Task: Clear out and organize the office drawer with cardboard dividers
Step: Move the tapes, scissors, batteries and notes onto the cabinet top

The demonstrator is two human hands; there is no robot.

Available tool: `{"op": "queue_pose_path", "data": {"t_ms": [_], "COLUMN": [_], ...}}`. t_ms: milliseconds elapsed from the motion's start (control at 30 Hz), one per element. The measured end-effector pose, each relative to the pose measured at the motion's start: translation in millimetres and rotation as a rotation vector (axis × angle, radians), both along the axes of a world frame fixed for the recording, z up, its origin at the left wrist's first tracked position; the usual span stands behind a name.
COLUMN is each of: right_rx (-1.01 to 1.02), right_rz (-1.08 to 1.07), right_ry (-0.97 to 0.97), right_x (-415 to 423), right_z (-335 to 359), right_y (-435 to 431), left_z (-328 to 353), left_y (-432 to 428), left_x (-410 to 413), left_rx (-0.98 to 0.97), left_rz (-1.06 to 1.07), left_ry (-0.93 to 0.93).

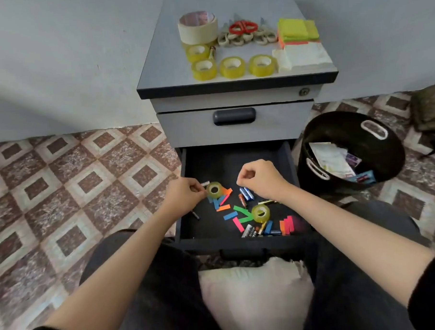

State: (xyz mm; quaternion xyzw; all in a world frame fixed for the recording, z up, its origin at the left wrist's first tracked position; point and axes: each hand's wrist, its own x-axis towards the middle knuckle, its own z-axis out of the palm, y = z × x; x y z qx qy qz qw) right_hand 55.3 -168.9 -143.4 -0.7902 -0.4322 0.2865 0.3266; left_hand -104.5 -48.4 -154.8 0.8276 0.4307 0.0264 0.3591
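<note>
The open drawer (236, 161) sits at the bottom of a small cabinet (237, 125), pulled out toward the person's knees. Its back half is bare; the front half holds a scatter of coloured paper tabs (230, 215), loose batteries (246, 194), two small rolls of clear tape and a pen (195, 215) by the left wall. No cardboard dividers are in view, so by my reading the work is at the emptying stage.

The left hand (185, 192) reaches in from the left wall with its grip pinched together on a small pale strip (205, 183), touching or just beside the nearer tape roll (214, 190). The right hand (260, 178) hovers above the blue batteries, its grip curled closed; whether it holds anything I cannot tell, since the fingertips (240, 180) hide what lies between them.

The risks look small but real. The tabs are thin and lie flat on dark lining, so a pinch could gather several or miss, and a few may be left behind. Batteries could roll toward the front corner when nudged. The second tape roll (260, 213) stands on tabs, so lifting it may drag them.

Both forearms run in from below, wrists bent down, elbows wide over the knees. On the cabinet top lie sorted tape rolls (232, 67), scissors (243, 27) and sticky notes (296, 30); a black bin (334, 127) of paper scraps stands to the right.
</note>
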Motion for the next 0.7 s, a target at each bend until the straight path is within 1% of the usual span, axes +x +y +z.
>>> {"op": "queue_pose_path", "data": {"t_ms": [167, 333, 433, 500, 633, 700], "right_rx": [-0.091, -0.129, -0.184, -0.22, -0.224, -0.234], "right_rz": [-0.005, -0.044, -0.081, -0.093, -0.085, -0.065], "right_ry": [0.016, 0.065, 0.154, 0.179, 0.239, 0.245], "right_x": [9.5, 24.4, 30.6, 33.5, 34.3, 32.4], "right_z": [-27.9, -40.9, -46.0, -50.4, -54.5, -56.4], "right_y": [-1.7, 12.1, 17.1, 18.7, 25.1, 31.5], "left_z": [-32.4, -55.8, -64.2, -69.2, -80.9, -84.8], "left_y": [7.2, 19.1, 26.9, 33.0, 43.6, 45.9], "left_x": [-2.7, 12.3, 30.4, 39.4, 47.4, 51.7], "left_rx": [-0.079, -0.129, -0.106, -0.098, -0.126, -0.148], "left_rz": [0.047, 0.07, 0.01, -0.014, 0.013, -0.009], "left_ry": [0.061, 0.101, 0.147, 0.174, 0.157, 0.139]}}
